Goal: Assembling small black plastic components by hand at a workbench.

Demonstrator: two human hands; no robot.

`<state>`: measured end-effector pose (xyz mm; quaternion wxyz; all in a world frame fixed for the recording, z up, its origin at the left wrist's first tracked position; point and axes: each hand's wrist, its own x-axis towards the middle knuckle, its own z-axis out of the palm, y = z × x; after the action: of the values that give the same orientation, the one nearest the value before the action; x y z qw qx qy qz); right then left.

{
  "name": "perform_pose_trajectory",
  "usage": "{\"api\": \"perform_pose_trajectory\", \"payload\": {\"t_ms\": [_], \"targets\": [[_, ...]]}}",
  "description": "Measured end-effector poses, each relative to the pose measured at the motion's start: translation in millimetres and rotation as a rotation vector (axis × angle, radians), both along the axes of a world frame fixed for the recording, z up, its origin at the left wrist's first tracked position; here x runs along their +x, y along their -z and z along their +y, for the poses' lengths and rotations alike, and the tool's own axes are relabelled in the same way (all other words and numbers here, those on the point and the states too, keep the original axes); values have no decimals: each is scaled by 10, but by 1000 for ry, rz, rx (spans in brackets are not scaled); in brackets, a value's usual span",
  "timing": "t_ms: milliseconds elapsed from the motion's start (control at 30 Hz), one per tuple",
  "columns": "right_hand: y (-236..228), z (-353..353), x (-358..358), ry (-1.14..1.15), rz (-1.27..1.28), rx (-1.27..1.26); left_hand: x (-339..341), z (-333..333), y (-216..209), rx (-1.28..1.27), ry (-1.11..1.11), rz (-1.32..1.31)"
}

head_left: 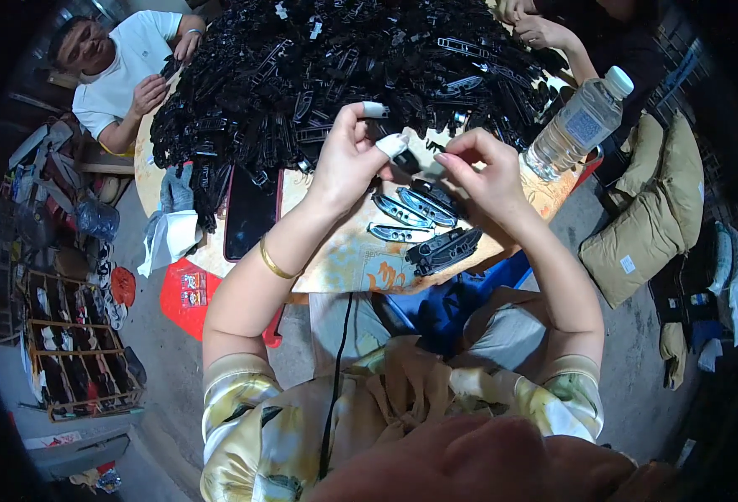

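Note:
My left hand [345,167] has white coverings on the thumb and forefinger. Its curled fingers hold a dark plastic part [406,164], mostly hidden behind the thumb. Close by on the right, my right hand [487,174] pinches a small black toothed piece [436,149] between thumb and forefinger. On the table below both hands lie several long, narrow parts with pointed ends and shiny pale edges [400,233]. Beside them, nearer to me, is a small stack of black parts [444,250].
A large heap of black plastic parts [243,109] covers the far table. A dark phone [252,213] lies left, a clear bottle [582,125] stands right. Two people sit across, one in a white shirt [135,58]. Tan sacks [640,243] lie right; a red stool [186,297] is lower left.

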<state>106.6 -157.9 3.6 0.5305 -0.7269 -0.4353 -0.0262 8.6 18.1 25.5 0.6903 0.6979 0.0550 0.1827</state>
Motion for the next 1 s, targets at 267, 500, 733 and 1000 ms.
{"api": "perform_pose_trajectory", "payload": {"t_ms": [267,500,733,1000], "targets": [[-61,71,-129,-30,-438,201,23,16,91,-680,342,175],[-95,50,-183,0,-308,232,-12,0,141,-410,408,131],[-148,-13,-157,50,-496,194,-18,-29,115,-489,380,87],[-165,-44,-131,-14,-800,133,-7,-50,93,-492,366,106]]}}
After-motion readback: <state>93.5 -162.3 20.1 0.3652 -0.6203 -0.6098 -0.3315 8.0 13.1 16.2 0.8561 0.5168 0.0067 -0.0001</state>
